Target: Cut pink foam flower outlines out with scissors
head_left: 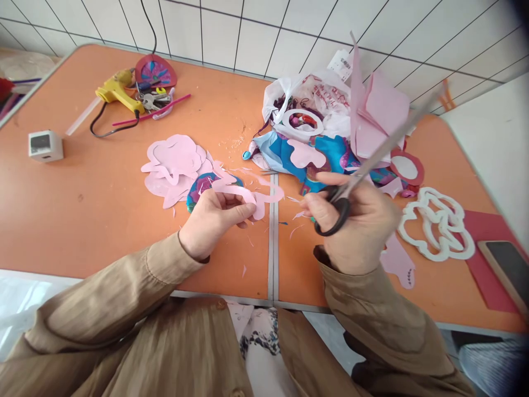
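Between the thumb and fingers of my left hand (221,218) is a curved pink paper cutout (258,205), its strip looping off to the right. My right hand (357,226) has its thumb and fingers in the black handles of a pair of scissors (372,160). The blades point up and away to the right, apart from the paper. Left of my left hand lies a pile of pink paper cutouts (176,162). A round blue and purple patterned piece (201,190) sits partly hidden behind the hand. Small pink scraps are scattered between my hands.
A yellow glue gun (118,94) with keys beside it lies back left, near a small white box (45,146). Behind my right hand are a plastic bag (330,96), patterned fabric and folded pink sheets (382,105). White cloud-shaped frames (438,226) and a phone (508,270) lie right.
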### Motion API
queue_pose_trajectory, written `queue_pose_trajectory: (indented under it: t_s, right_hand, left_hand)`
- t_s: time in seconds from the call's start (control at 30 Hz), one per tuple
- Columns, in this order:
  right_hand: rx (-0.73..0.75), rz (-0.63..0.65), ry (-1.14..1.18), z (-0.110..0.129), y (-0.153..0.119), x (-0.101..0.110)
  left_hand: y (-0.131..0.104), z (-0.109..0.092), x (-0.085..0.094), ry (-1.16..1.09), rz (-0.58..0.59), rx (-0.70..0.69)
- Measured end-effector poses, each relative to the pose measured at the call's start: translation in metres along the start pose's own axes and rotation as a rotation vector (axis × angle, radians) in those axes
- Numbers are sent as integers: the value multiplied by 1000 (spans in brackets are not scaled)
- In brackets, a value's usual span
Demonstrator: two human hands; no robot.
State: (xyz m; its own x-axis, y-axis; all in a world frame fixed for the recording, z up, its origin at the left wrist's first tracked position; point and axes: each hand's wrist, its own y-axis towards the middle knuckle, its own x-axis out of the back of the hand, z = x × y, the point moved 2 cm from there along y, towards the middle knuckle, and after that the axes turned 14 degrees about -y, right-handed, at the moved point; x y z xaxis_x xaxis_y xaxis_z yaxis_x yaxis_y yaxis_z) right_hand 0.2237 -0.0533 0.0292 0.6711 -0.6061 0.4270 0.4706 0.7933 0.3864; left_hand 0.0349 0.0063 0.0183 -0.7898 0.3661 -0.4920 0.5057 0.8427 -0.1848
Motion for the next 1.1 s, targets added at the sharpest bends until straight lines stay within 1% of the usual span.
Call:
queue_pose_trajectory:
  t_s: [0.03, 0.07, 0.1, 0.13, 0.2, 0.27, 0.37, 0.43, 0.53, 0.6, 0.73, 0.87, 0.97, 1.1]
  right_hand:
    - [40, -64, -57, 4, 4, 6]
    - [75, -98, -97, 8, 7, 11]
    - [103, -100, -120, 12, 11, 14]
    - [127, -54, -129, 16, 15, 15]
    - [127, 106, -114, 23, 21, 12]
    - [115, 312, -43, 28, 25, 5]
    - [69, 590, 81, 32, 29, -7]
    - [30, 722, 139, 32, 31, -13]
    - [-17, 837, 193, 31, 30, -19]
    - [-42, 859, 198, 28, 29, -22]
    - [-80, 820, 191, 23, 28, -26]
    - [-129, 941, 257, 21, 27, -30]
    - [-124, 942, 275, 22, 27, -30]
    - [-111, 902, 270, 25, 26, -30]
  left_hand:
    - [0, -2, 0, 32, 15, -25]
    - [0, -5, 1, 63, 33, -49]
    - [1, -7, 1, 93, 54, -69]
    - [1, -9, 1, 121, 85, -81]
    - [2, -13, 2, 154, 160, -75]
    - [2, -15, 2, 157, 232, -44]
    - [2, -17, 1, 130, 301, 15]
    - [2, -18, 2, 98, 300, 64]
    - [3, -17, 3, 66, 273, 122]
    - [3, -18, 4, 61, 284, 141]
    - [2, -19, 3, 53, 326, 154]
    - [1, -20, 2, 56, 328, 159]
    - [0, -21, 1, 78, 300, 174]
    - [0, -22, 2, 116, 210, 155]
